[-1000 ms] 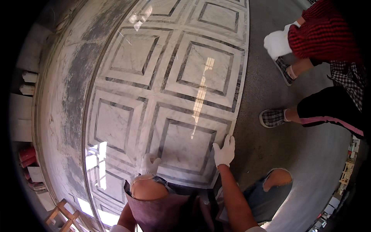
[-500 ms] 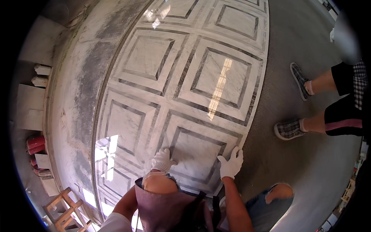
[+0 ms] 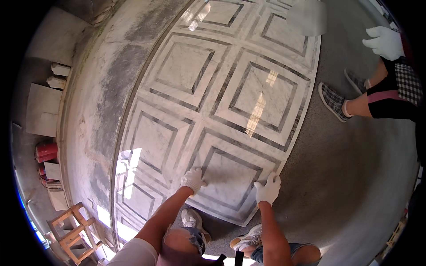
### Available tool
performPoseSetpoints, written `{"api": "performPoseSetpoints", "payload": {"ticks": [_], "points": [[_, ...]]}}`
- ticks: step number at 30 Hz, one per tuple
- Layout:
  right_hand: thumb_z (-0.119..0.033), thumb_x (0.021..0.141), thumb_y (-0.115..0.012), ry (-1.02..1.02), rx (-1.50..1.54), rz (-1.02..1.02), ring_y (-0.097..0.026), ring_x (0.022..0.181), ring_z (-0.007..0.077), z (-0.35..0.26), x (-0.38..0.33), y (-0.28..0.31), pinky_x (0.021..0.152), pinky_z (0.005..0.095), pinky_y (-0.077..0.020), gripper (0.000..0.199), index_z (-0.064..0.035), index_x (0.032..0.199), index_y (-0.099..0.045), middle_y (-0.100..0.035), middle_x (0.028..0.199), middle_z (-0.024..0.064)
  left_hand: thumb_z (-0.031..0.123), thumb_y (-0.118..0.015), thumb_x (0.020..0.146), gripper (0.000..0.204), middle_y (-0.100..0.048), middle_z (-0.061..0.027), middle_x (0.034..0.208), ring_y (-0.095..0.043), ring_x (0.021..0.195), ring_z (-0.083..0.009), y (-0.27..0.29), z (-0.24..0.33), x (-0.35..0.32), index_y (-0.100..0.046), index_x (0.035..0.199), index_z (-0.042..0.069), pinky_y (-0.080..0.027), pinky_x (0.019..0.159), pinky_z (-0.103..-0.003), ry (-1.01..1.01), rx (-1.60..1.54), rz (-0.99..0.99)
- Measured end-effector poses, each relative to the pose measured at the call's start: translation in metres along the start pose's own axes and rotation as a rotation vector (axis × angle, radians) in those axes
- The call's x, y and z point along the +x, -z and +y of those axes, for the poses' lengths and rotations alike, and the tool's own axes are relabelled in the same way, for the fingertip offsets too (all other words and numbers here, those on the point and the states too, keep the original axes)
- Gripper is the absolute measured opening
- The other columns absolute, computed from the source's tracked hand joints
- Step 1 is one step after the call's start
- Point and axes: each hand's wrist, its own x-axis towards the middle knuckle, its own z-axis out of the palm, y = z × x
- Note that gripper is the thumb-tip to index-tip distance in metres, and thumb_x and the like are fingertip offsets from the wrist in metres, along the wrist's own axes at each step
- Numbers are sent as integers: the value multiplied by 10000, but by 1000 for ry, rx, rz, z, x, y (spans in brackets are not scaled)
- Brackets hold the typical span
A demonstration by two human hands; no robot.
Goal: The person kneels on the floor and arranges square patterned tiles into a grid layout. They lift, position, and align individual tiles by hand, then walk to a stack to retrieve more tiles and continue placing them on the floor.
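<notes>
Bent over a polished white marble panel (image 3: pixel 226 173) with a grey inlaid square frame, I have both gloved hands on it. My left hand (image 3: pixel 193 180) rests at its left part, beside the seam, thumb apart from the fingers. On the right edge lies my right hand (image 3: pixel 268 190), thumb spread over the surface and fingertips at the rim; whether they curl under it is hidden. Matching marble panels (image 3: pixel 262 99) adjoin it ahead and to the left, making one shiny patterned surface with window glare on it.
At the right stands a co-worker in checked shoes (image 3: pixel 333 102), with a white-gloved hand (image 3: pixel 384 43) raised. A blurred pale round shape (image 3: pixel 306 17) overlaps the far panels. Left are a stained concrete strip (image 3: pixel 104 84), a red bucket (image 3: pixel 46 152) and a wooden frame stool (image 3: pixel 77 230). My shoes (image 3: pixel 247 239) stand by the near edge.
My view has shifted back, so my shoes and the panel's near edge now show. Both hands stay on the same panel. The co-worker has stepped, and their gloved hand has come into view.
</notes>
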Motion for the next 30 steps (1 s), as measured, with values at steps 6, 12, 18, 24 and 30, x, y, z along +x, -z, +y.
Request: {"api": "performPoseSetpoints", "payload": {"ticks": [6, 12, 18, 24, 30], "points": [[-347, 740, -709, 213, 7, -427, -552, 1127, 353, 21, 43, 86, 961, 402, -450, 656, -52, 1302, -545, -580, 1177, 212, 378, -714, 756, 602, -545, -211, 1264, -567, 1133, -380, 8, 2, -38, -541, 1206, 17, -471, 945, -437, -85, -48, -152], [-410, 817, -596, 172, 129, -531, -553, 1151, 393, 22, -62, 149, 986, 430, -426, 625, 18, 1271, -557, -590, 1203, 277, 427, -641, 789, 554, -554, -217, 1280, -542, 1173, -379, 0, -2, -184, -578, 1231, 100, -431, 996, -431, -152, -213, -179], [-409, 858, -587, 88, 331, -659, -600, 1061, 349, 61, -214, 188, 894, 376, -464, 479, -51, 1174, -622, -651, 1101, 199, 462, -601, 798, 503, -606, -251, 1172, -615, 1049, -397, 43, -9, -334, -671, 1067, 43, -497, 881, -456, 79, -223, -109], [-335, 878, -587, 94, 494, -615, -642, 990, 302, 30, -305, 326, 850, 369, -479, 335, -68, 1072, -644, -681, 1011, 156, 592, -555, 794, 652, -615, -283, 1139, -626, 1022, -396, 133, 23, -517, -640, 1144, 49, -498, 863, -463, 244, -199, -414], [-296, 865, -664, -136, 619, -554, -621, 1116, 278, 96, -339, 391, 971, 332, -465, 452, 33, 1173, -629, -646, 1191, 186, 549, -459, 884, 577, -638, -212, 1158, -607, 1081, -387, 96, 32, -575, -624, 1175, 78, -457, 933, -454, 138, -137, -379]]}}
